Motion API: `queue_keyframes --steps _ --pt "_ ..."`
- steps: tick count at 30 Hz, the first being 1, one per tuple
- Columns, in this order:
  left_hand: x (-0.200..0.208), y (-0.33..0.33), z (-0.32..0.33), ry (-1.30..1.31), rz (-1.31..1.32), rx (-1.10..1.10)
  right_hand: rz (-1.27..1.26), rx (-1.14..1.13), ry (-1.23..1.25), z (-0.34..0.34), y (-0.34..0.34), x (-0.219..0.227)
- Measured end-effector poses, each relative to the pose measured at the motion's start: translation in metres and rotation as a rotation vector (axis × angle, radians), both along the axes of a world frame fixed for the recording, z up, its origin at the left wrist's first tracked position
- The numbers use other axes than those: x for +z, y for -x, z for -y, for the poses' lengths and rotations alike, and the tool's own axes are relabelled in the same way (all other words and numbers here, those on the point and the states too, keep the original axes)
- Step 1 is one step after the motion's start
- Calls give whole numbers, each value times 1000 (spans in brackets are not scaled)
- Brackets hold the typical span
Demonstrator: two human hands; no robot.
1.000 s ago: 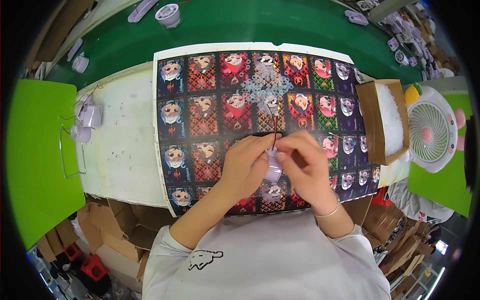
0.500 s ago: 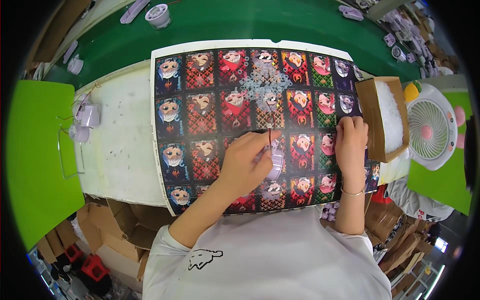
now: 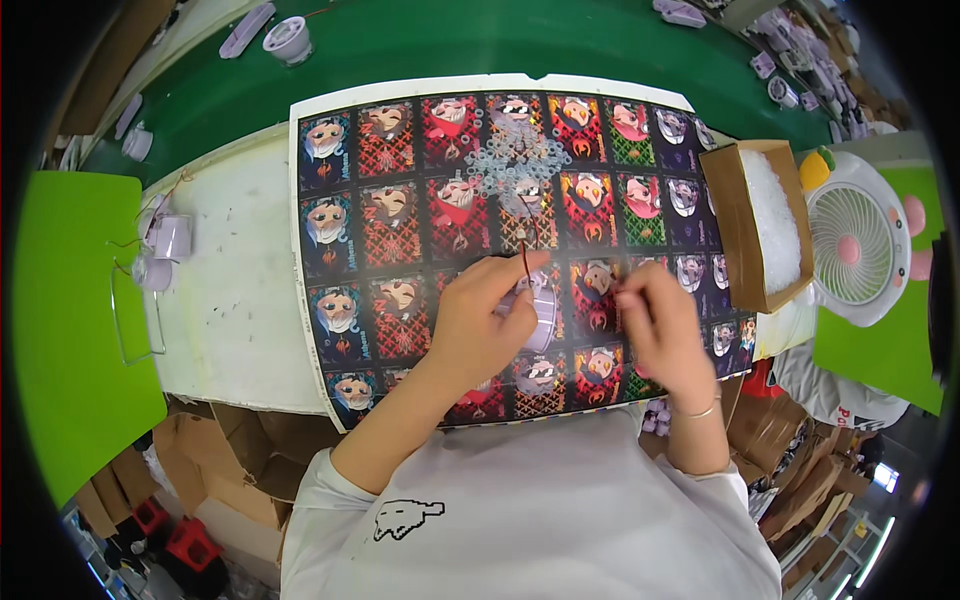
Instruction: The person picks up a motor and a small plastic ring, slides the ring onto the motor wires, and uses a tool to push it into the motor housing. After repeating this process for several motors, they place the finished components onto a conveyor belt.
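My left hand (image 3: 482,318) is closed on a small lilac plastic housing (image 3: 543,318), which rests over the printed sheet near its front edge. A thin dark red wire (image 3: 525,250) rises from the housing past my fingertips. To its right hangs my right hand (image 3: 660,325), a little blurred, with thumb and fingers drawn together; whether anything tiny is between them cannot be seen. Beyond both hands a loose heap of small clear rings (image 3: 515,155) lies on the printed sheet (image 3: 390,265), which carries rows of cartoon cards.
At the right stand a cardboard box (image 3: 735,225) of white translucent pieces and a white fan (image 3: 855,245). Lilac housings with wires (image 3: 168,237) sit on the white table at left. A green conveyor belt (image 3: 400,50) runs along the back, with lilac parts on it.
My right hand has left the spot beside the cardboard box and moved left, closer to the housing. My left hand keeps its hold on the housing. The whole view has shifted slightly.
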State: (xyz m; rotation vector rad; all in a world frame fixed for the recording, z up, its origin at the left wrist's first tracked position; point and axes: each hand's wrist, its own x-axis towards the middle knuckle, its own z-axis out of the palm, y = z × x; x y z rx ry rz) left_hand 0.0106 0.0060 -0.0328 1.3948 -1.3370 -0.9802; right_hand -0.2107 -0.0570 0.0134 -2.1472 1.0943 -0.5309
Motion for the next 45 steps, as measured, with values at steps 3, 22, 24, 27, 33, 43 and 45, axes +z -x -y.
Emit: queue_keyframes --steps 3,22,24,27,33,43,45 --pt "-3 -1 -1 -4 21 3 98 122 140 -15 -46 6" --pt "5 4 4 125 155 122 -352 344 243 13 -61 34" --pt "5 4 4 139 166 120 -392 400 232 27 -66 43" --pt "7 4 5 89 144 120 -397 495 158 47 -68 50" --pt "4 3 -1 98 18 69 -460 115 245 60 -8 20" --pt "20 -2 4 332 -170 290 212 382 77 36 -61 24" --pt "22 -15 12 391 -115 326 138 231 339 94 -72 40"
